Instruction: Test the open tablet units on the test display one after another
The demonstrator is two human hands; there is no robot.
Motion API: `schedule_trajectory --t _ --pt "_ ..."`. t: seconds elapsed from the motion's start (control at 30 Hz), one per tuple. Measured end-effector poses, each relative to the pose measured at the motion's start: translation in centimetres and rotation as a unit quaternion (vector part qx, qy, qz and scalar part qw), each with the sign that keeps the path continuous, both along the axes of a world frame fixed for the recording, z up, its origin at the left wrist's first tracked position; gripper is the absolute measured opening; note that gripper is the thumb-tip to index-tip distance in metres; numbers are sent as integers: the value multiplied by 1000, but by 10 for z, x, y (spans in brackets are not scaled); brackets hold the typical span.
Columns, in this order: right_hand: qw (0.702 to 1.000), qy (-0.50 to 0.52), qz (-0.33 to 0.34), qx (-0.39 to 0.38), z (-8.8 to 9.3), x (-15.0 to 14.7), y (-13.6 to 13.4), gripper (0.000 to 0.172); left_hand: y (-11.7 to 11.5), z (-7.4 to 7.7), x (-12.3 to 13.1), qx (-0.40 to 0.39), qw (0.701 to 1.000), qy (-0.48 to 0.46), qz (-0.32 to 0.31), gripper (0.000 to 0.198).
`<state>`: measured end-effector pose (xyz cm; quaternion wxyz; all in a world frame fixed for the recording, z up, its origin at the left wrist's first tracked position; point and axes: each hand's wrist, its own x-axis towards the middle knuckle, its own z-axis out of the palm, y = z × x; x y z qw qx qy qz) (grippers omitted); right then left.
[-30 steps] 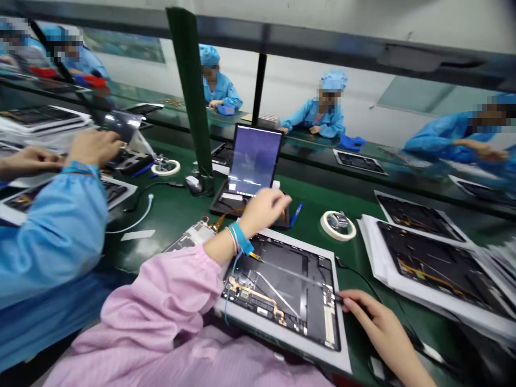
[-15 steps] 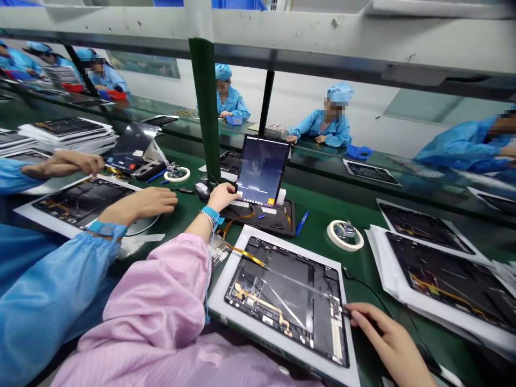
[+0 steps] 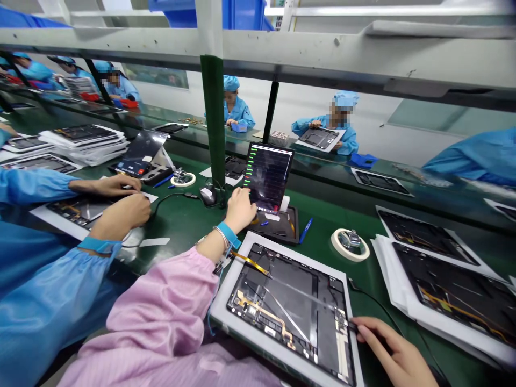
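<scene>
An opened tablet back (image 3: 290, 309) with a bare circuit board and orange flex cables lies in a white foam tray (image 3: 226, 301) in front of me. My left hand (image 3: 241, 210), in a pink sleeve with a blue wrist strap, reaches to the lower left edge of an upright tablet screen (image 3: 268, 176) standing in a black dock (image 3: 282, 224); its fingers are curled at the screen. My right hand (image 3: 393, 352) pinches a black cable plug (image 3: 351, 324) at the tablet's right edge. The screen shows green bars on a dark background.
A co-worker in blue sleeves (image 3: 48, 279) works at my left over another tablet tray (image 3: 76, 212). A tape roll (image 3: 350, 244), a blue pen (image 3: 305, 230), a mouse (image 3: 208, 196) and stacked trays (image 3: 443, 279) lie on the green belt. More people sit across the line.
My view tilted up. My left hand moved from the dock's left side to the screen's lower left edge. The screen changed to a list of green bars. My right hand stayed on the plug.
</scene>
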<state>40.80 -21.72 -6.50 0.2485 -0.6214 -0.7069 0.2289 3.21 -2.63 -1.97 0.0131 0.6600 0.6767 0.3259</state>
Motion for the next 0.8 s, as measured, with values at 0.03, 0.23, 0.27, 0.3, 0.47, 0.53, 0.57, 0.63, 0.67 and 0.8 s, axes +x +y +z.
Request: schedule_trajectory --t 0.03,0.23,0.27,0.3,0.47,0.53,0.57,0.63,0.67,0.8 --pt "1000 -1 1 2 0 0 0 39 -3 -1 7 2 1000 5 -16 46" --pt "1000 -10 -6 5 4 -2 0 40 0 -10 17 22 998 22 -62 50" --pt "1000 -11 -6 5 4 -2 0 40 2 -10 16 18 998 19 -62 51" --pt "1000 -12 -6 6 5 -3 0 40 3 -10 15 15 998 16 -63 51" --pt "1000 -9 -5 3 7 -4 0 40 0 -9 18 28 996 18 -78 51" --pt "1000 -4 -3 -3 6 -4 -1 39 0 -9 19 29 996 20 -78 51" --pt "1000 -2 -1 -5 6 -4 -1 39 0 -9 20 28 996 21 -77 51" --pt "1000 0 0 -5 4 -3 -1 38 2 -10 21 26 996 26 -76 50" --pt "1000 1 0 -4 3 -3 -1 38 2 -11 21 27 996 30 -77 50" --pt "1000 8 6 3 3 -3 -1 39 2 -12 23 38 995 41 -87 49"
